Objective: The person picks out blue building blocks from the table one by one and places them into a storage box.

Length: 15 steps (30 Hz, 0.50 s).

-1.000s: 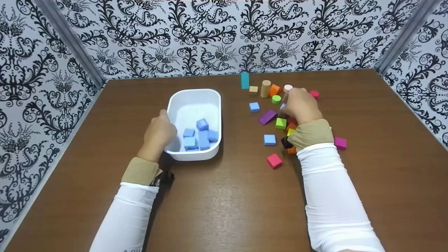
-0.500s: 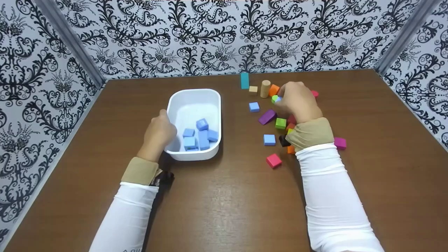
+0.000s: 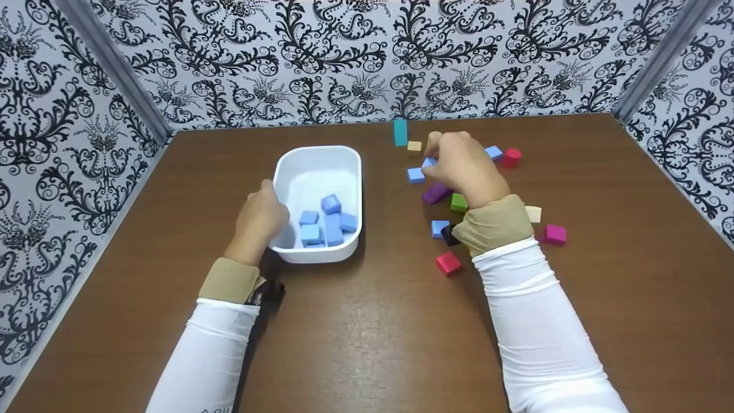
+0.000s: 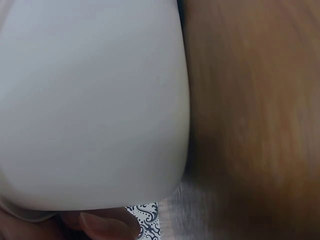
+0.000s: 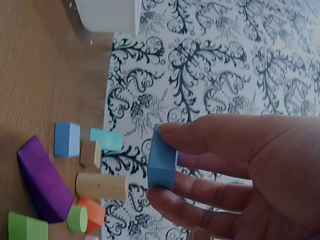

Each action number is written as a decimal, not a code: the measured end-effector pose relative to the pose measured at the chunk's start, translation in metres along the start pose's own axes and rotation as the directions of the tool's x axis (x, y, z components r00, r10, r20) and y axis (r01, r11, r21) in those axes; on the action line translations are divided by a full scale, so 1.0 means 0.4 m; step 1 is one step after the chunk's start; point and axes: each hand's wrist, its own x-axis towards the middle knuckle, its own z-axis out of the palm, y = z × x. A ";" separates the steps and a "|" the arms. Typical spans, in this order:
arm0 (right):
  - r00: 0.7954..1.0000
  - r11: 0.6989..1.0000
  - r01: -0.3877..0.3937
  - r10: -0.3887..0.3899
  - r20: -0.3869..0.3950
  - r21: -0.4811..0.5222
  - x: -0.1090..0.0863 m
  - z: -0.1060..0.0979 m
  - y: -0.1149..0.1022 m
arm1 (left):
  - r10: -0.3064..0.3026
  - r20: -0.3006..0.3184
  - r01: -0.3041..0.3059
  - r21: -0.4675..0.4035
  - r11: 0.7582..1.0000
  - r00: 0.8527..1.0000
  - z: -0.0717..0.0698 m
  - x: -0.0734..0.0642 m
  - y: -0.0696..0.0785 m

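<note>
My left hand [image 3: 262, 212] grips the left rim of a white plastic tub [image 3: 315, 256], with several blue blocks [image 3: 334, 229] lying in its near half. In the left wrist view the tub's side [image 4: 95, 110] fills much of the frame, and fingertips [image 4: 105, 227] show below its rim. Above the scattered blocks, my right hand [image 3: 467, 169] pinches a blue block [image 5: 162, 160] between thumb and fingers. Near that hand, a second blue block [image 3: 416, 175] and a purple block [image 3: 437, 193] lie on the table. Another blue block [image 3: 494, 153] is just behind it.
A teal block [image 3: 400, 132] and a small tan block [image 3: 414, 146] are near the back wall. A wooden cylinder [image 5: 102, 186] stands by an orange block [image 5: 93, 215]. Nearer lie a red block [image 3: 448, 263], a blue block [image 3: 440, 228] and a magenta block [image 3: 554, 234].
My right hand has picked up a blue block from among the others and moved left with it, uncovering another blue block and a red cylinder. My left hand and the tub have stayed put.
</note>
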 end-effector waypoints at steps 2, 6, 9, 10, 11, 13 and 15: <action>1.000 1.000 0.024 -0.024 -0.001 -0.019 0.001 0.008 -0.014 | -0.003 0.003 0.003 -0.001 1.000 1.000 0.000 0.000 0.000; 0.998 0.996 0.067 -0.067 0.002 -0.057 -0.002 0.024 -0.044 | -0.004 0.006 0.004 0.000 1.000 1.000 0.001 -0.001 0.000; 0.996 0.994 0.089 -0.089 -0.003 -0.062 -0.007 0.034 -0.066 | -0.001 0.003 0.001 0.002 1.000 1.000 0.002 0.001 0.000; 0.995 0.994 0.097 -0.098 -0.006 -0.055 -0.009 0.037 -0.073 | -0.001 0.001 0.001 0.004 1.000 1.000 0.002 0.001 0.000; 0.994 0.993 0.108 -0.108 -0.009 -0.051 -0.011 0.040 -0.081 | 0.000 -0.001 0.000 0.005 1.000 1.000 0.002 0.002 0.000; 0.990 0.990 0.138 -0.138 -0.016 -0.029 -0.014 0.047 -0.096 | 0.000 -0.005 0.000 0.008 1.000 1.000 0.002 0.003 0.000; 0.984 0.984 0.175 -0.175 -0.025 -0.018 -0.016 0.055 -0.113 | -0.002 -0.009 0.002 0.012 1.000 1.000 0.002 0.003 0.000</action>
